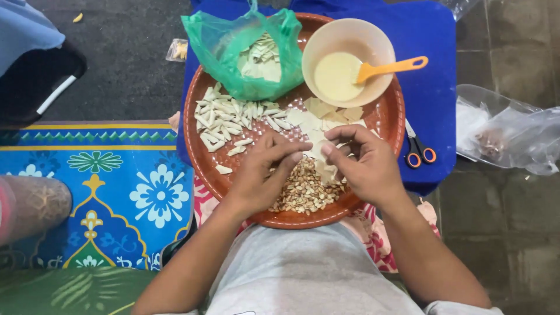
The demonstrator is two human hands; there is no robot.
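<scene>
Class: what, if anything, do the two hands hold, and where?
Left hand and right hand pinch one pale dough wrapper by its edges, between fingertips.

A glossy brown plastic tray (389, 116) is noted. Thin crinkled green plastic forms the bag (224, 44); the cream bowl (326, 41) is smooth plastic. Matt, floury dough wrappers (309, 122) are observed.

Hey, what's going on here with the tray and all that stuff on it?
A person sits with a round brown tray on their lap. Both hands, left hand and right hand, pinch a small pale dough sheet over a pile of peanuts. Finished rolled pieces lie on the tray's left side, flat sheets near the top. A bowl of pale liquid with an orange spoon and a green bag sit at the back; scissors lie beside the tray.
</scene>
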